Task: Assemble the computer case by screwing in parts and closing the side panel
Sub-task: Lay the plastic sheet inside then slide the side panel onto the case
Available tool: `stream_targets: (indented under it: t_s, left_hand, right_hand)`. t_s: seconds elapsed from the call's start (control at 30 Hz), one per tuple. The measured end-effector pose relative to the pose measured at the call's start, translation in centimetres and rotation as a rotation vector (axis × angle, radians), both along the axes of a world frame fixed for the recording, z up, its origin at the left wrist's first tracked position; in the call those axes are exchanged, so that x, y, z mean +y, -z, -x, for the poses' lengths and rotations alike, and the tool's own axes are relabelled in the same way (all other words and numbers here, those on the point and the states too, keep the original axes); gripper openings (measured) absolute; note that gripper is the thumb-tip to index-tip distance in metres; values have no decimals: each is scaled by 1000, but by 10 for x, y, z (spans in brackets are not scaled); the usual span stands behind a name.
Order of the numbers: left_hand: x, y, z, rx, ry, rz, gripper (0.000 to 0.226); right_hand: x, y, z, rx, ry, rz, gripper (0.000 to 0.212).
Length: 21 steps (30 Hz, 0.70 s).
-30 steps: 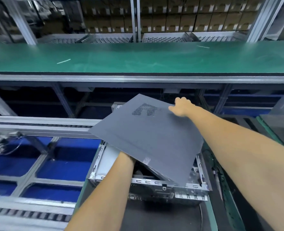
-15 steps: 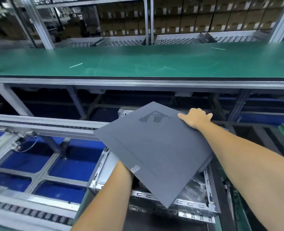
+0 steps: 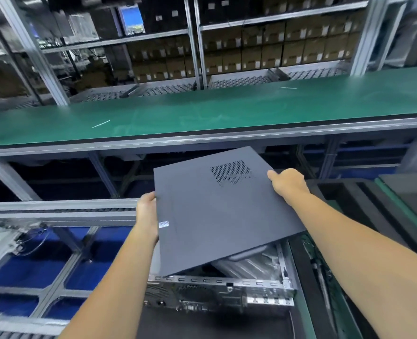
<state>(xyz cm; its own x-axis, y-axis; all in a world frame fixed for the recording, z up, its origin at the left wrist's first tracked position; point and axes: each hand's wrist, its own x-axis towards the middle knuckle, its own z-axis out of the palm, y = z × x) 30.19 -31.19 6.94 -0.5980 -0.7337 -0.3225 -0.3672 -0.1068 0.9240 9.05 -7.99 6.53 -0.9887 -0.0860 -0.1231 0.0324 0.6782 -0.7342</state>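
- Panel (image 3: 222,216): tilted above case (image 3: 217,289), now squarer to it than a second ago; not seated.
- Left hand (image 3: 147,214): moved from beneath; grips left edge.
- Right hand (image 3: 288,183): grips far right edge.

The side panel (image 3: 217,216) looks like matt dark-grey painted metal with a perforated patch; the computer case (image 3: 227,287) frame is bare, shiny metal.

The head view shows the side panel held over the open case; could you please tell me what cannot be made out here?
- Case interior: mostly hidden by the side panel.
- Left hand fingers: under the panel's left edge.
- Right hand fingertips: behind the panel's far right edge.
- Rear ports: blurred.
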Motion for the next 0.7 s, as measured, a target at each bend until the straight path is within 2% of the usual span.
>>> stream_targets:
  t_s: [0.03,0.07,0.2,0.33,0.5,0.7]
  left_hand:
    - [3,-7,-9,80,-64,-152,32]
    - [-9,0,-5,37,-77,-125,27]
    - [-30,4,-9,-186,8,281,39]
    - [-44,9,-19,-304,96,562,36]
    - [-48,29,-24,-317,116,708,25]
    - [-43,43,-24,-321,59,840,21]
  right_hand:
    - [2,0,-8,-3,13,-5,40]
    - [3,1,-16,-4,24,-12,37]
    - [1,4,-49,48,56,-142,28]
    - [-1,1,-78,123,85,-332,37]
    - [-1,15,-98,211,108,-479,34]
    - [8,35,-107,259,115,-495,40]
